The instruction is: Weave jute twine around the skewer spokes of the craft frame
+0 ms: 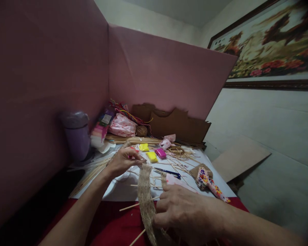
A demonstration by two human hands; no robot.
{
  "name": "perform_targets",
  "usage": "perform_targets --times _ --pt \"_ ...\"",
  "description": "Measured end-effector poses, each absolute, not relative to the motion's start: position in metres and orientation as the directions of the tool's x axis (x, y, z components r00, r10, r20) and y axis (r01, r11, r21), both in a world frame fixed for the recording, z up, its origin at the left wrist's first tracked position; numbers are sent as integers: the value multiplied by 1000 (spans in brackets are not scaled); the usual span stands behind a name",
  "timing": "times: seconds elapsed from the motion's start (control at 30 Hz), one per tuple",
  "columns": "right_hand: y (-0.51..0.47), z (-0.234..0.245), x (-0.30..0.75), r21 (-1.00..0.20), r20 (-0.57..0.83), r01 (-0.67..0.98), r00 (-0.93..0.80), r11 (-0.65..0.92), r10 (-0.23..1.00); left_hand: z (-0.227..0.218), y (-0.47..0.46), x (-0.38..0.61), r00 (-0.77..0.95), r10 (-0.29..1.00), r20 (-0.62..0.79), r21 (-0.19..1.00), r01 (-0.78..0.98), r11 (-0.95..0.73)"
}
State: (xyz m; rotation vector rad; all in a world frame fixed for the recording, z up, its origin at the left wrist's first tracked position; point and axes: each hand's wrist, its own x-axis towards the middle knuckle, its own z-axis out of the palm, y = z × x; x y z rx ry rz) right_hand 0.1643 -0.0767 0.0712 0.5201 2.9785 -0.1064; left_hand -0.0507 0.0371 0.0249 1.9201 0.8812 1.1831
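Observation:
A curved piece wrapped in jute twine (145, 198) runs from the table's middle toward me. My left hand (123, 160) pinches its far end, fingers closed on it. My right hand (181, 210) grips the near part with curled fingers, close to a thin wooden stick (133, 206) that crosses under the piece. A blue-handled pair of scissors (168, 172) lies just beyond my right hand.
Yellow (152, 156) and magenta (161, 153) packets, a twine ball (141, 131), a pink pouch (122, 125), bundles of sticks (133, 139) and a patterned fabric strip (212, 186) litter the white table (123, 191). A purple jar (77, 135) stands left. Pink boards (166, 71) wall off the back and left.

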Motion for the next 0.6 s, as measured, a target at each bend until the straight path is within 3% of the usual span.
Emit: perform_targets --times 0.2,0.37,0.43,0.6 --pt "-87 75 164 -13 -79 332 -941 943 330 31 38 -60 396 898 190 946 170 -275" --pt "-91 59 164 47 -15 248 -968 968 249 38 35 -76 573 819 -39 994 108 -29" --pt "-92 49 165 34 20 207 -978 978 207 37 35 -81 624 778 -67 997 21 69" --pt "-92 44 167 56 70 279 -959 959 275 30 36 -84 649 758 -66 984 -83 157"
